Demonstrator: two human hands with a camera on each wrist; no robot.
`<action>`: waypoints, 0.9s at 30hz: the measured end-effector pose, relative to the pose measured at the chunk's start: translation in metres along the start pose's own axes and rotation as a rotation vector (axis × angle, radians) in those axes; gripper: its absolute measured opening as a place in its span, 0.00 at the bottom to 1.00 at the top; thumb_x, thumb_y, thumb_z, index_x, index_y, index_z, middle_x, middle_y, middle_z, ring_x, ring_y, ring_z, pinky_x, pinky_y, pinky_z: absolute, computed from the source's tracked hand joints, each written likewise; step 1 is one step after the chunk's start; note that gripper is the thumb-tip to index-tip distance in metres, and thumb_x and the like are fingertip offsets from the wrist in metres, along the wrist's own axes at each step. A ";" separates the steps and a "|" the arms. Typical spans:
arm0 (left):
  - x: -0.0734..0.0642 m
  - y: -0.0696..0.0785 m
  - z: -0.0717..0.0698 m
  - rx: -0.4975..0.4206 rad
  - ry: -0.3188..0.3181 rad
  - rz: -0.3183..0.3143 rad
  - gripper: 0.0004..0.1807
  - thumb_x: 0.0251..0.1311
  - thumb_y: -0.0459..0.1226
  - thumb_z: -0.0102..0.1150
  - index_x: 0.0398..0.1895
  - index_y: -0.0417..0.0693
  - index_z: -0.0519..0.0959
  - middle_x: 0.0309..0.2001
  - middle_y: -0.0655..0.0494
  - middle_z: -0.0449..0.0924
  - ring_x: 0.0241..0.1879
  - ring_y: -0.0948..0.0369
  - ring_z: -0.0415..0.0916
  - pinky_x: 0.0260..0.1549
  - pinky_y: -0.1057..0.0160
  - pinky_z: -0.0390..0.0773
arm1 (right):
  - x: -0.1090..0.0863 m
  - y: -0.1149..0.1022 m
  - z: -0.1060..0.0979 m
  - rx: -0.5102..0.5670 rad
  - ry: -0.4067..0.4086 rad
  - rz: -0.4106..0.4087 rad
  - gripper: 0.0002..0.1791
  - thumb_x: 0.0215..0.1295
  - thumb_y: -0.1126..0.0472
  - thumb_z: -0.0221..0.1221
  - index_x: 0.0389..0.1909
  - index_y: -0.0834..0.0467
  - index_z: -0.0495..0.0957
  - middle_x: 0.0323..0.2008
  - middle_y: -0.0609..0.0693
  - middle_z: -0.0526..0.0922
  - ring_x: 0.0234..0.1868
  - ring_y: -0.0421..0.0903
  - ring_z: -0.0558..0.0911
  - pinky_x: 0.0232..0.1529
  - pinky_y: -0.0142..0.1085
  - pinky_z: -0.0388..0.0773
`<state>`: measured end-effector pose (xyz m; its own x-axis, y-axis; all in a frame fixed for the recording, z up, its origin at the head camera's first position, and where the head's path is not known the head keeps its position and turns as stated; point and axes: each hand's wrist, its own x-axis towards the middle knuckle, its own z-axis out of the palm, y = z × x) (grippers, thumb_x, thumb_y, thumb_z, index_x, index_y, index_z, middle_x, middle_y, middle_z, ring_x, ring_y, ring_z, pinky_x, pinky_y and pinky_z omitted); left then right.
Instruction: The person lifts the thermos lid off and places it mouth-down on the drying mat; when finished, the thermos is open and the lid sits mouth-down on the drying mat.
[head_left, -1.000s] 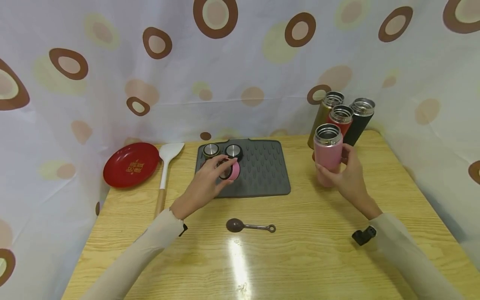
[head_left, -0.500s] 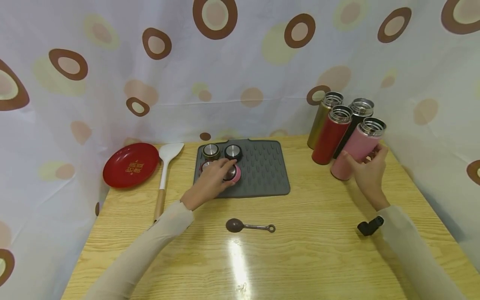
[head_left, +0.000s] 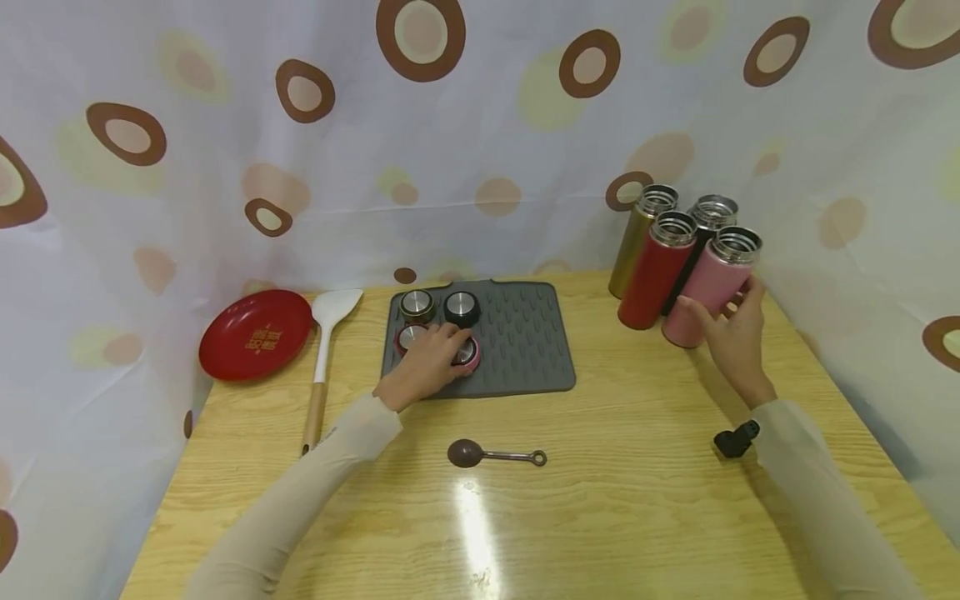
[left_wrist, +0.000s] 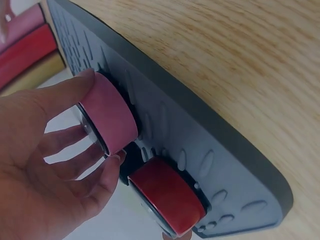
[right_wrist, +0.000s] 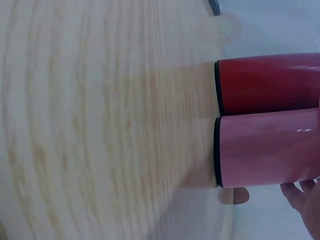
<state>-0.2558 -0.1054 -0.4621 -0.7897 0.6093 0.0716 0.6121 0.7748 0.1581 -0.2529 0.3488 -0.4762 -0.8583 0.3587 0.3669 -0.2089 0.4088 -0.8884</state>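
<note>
My left hand (head_left: pixel 429 368) pinches a pink bottle lid (left_wrist: pixel 110 112) between thumb and fingers, the lid sitting on the grey ridged mat (head_left: pixel 528 346). Beside it on the mat are a red lid (left_wrist: pixel 167 195), a black lid (head_left: pixel 462 308) and a gold-ringed lid (head_left: pixel 417 306). At the right, my right hand (head_left: pixel 738 342) grips the pink thermos bottle (head_left: pixel 708 292), which stands upright and lidless on the table. Next to it stands a red bottle (head_left: pixel 654 279), with a gold bottle (head_left: pixel 633 250) and a black bottle (head_left: pixel 714 215) behind, all lidless.
A red plate (head_left: pixel 236 342) leans at the back left. Beside it lies a white spatula (head_left: pixel 322 354) with a wooden handle. A dark spoon (head_left: pixel 467 453) lies in front of the mat. A patterned curtain (head_left: pixel 442 150) closes off the back and sides.
My right hand has carried the pink bottle right and back, setting it beside the red one. My left hand has brought the pink lid slightly lower, down onto the mat.
</note>
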 end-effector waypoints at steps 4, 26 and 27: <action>0.004 -0.002 0.001 -0.012 -0.005 -0.016 0.32 0.68 0.44 0.70 0.69 0.36 0.76 0.61 0.38 0.79 0.60 0.43 0.78 0.59 0.44 0.79 | 0.004 0.014 0.000 -0.038 -0.008 0.009 0.45 0.65 0.63 0.72 0.78 0.52 0.56 0.61 0.36 0.67 0.57 0.34 0.72 0.60 0.33 0.74; -0.002 -0.010 0.001 -0.082 0.109 -0.046 0.34 0.70 0.45 0.69 0.72 0.36 0.72 0.65 0.34 0.74 0.64 0.40 0.75 0.62 0.41 0.77 | 0.015 -0.003 -0.005 -0.147 -0.051 -0.009 0.49 0.63 0.54 0.74 0.78 0.54 0.54 0.62 0.41 0.64 0.56 0.34 0.68 0.53 0.28 0.68; -0.003 -0.011 -0.001 -0.095 0.138 -0.043 0.34 0.70 0.44 0.69 0.72 0.36 0.72 0.66 0.33 0.73 0.65 0.39 0.74 0.63 0.40 0.76 | 0.015 -0.009 -0.008 -0.143 -0.023 -0.040 0.48 0.63 0.54 0.74 0.77 0.54 0.56 0.62 0.40 0.64 0.57 0.34 0.68 0.55 0.29 0.67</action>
<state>-0.2598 -0.1157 -0.4628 -0.8174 0.5416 0.1963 0.5759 0.7764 0.2559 -0.2603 0.3572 -0.4606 -0.8614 0.3212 0.3935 -0.1758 0.5383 -0.8242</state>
